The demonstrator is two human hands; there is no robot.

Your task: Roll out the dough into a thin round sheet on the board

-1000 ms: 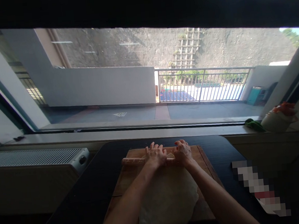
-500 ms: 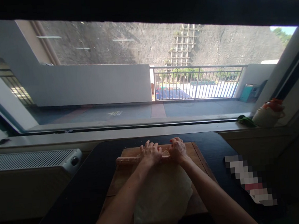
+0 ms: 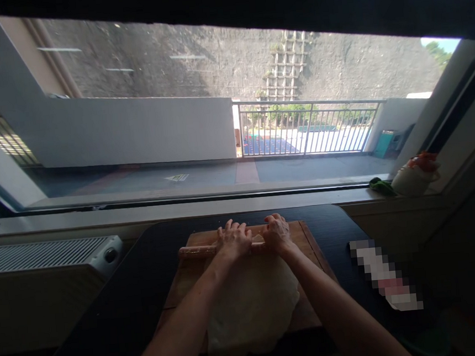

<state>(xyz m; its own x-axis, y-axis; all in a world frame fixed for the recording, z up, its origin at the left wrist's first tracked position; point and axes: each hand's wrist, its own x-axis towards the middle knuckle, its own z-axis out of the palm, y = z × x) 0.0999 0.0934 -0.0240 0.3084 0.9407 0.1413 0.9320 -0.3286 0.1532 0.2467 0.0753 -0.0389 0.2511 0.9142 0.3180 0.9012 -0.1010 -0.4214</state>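
A thin, pale sheet of rolled dough (image 3: 252, 304) covers much of the wooden board (image 3: 308, 249), its near edge hanging past the board's front. Across the far part of the dough lies a wooden rolling pin (image 3: 197, 251), its left end sticking out beyond the hands. My left hand (image 3: 234, 240) presses on the pin from above, fingers bent over it and pointing away. Close by on the right, my right hand (image 3: 277, 232) grips the pin with curled fingers. A short stretch of the pin shows between the two hands.
The board rests on a dark table (image 3: 125, 315) against a windowsill (image 3: 265, 204). A blurred flat object (image 3: 383, 276) lies on the table's right side. A white pot (image 3: 412, 178) and a green item (image 3: 382, 186) stand on the sill. At left is a radiator (image 3: 48, 255).
The whole view has shifted slightly, so everything appears a little further left and up. Both hands stay on the rolling pin near the far edge of the dough, with hardly any visible movement.
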